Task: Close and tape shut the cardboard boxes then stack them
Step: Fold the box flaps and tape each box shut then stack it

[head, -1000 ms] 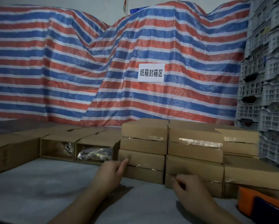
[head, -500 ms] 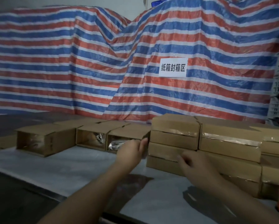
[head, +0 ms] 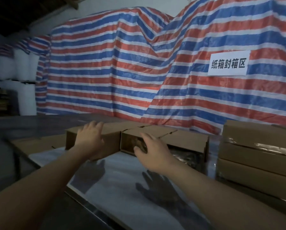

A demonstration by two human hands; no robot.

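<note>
While its fingers (head: 95, 126) curl over the top far edge of the leftmost open cardboard box (head: 109, 140), the left hand (head: 90, 138) grips that box near frame centre. Just right of it, the right hand (head: 153, 152) hovers with fingers spread apart in front of the open end of the middle open box (head: 148, 130); whether it touches the box cannot be told. A third open box (head: 188, 140) sits touching the middle one on its right. All three rest on the pale surface (head: 119, 183), where both hands cast shadows. At right stands a stack of taped boxes (head: 258, 146). Behind hangs a red, white and blue striped tarpaulin (head: 105, 72) bearing a white sign (head: 228, 64).
</note>
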